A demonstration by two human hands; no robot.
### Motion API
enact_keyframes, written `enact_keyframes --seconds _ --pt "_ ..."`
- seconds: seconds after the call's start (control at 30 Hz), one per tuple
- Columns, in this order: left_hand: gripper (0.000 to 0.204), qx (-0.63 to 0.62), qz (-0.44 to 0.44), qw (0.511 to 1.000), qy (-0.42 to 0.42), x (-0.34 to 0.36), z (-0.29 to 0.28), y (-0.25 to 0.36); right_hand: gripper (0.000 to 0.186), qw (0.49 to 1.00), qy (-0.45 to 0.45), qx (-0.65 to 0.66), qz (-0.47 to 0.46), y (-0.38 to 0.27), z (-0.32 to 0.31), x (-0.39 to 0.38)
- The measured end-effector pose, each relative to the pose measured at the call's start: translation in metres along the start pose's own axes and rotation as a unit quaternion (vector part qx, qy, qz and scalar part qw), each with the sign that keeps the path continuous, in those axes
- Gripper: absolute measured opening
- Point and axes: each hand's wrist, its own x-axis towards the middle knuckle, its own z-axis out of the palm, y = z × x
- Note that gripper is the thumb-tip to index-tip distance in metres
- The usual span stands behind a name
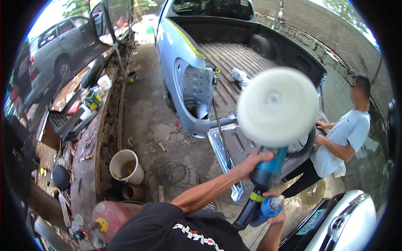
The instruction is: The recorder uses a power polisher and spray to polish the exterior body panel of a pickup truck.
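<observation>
My left hand (256, 161) grips the blue and black polisher (268, 165), with its thumb over the body near the head. The polisher's round white foam pad (276, 106) faces up and hides part of the truck bed behind it. Lower down, my right hand (276, 211) is closed round a blue bottle (268, 209) with a clear cap, beside the polisher's black handle. Whether it also touches that handle I cannot tell.
A silver pickup (184, 117) stands ahead, tailgate (247, 163) lowered. A co-worker (339, 138) stands at right beside it. A bucket (126, 167), red tank (109, 221) and cluttered ledge (86, 180) are at left. A white car's end (354, 221) is at lower right.
</observation>
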Motion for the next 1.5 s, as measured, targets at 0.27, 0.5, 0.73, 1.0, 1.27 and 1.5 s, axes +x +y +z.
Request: enact_keyframes --seconds 0.27,0.5,0.73,1.0,1.27,1.5 --pt "0.081 0.208 0.174 0.956 0.116 -0.134 -0.097 0.131 0.077 0.955 -0.142 -0.250 -0.066 -0.016 0.184 0.077" --pt "0.089 -0.010 0.229 0.971 0.067 -0.312 -0.185 0.093 0.071 0.964 -0.199 -0.170 -0.042 0.055 0.301 0.036" --pt "0.091 -0.193 0.284 0.936 -0.076 -0.376 -0.207 0.100 0.070 0.949 0.133 0.157 0.238 0.075 0.214 0.069" --pt "0.039 -0.171 0.242 0.923 -0.246 -0.333 -0.252 0.148 0.079 0.796 0.136 -0.057 0.587 0.227 0.167 0.149" --pt "0.032 -0.122 0.203 0.900 -0.366 -0.263 -0.302 0.221 0.071 0.804 0.061 0.085 0.585 0.264 0.164 0.220" --pt "0.029 -0.124 0.240 0.917 -0.292 -0.243 -0.309 0.236 0.075 0.838 0.039 -0.016 0.544 0.204 0.193 0.278"
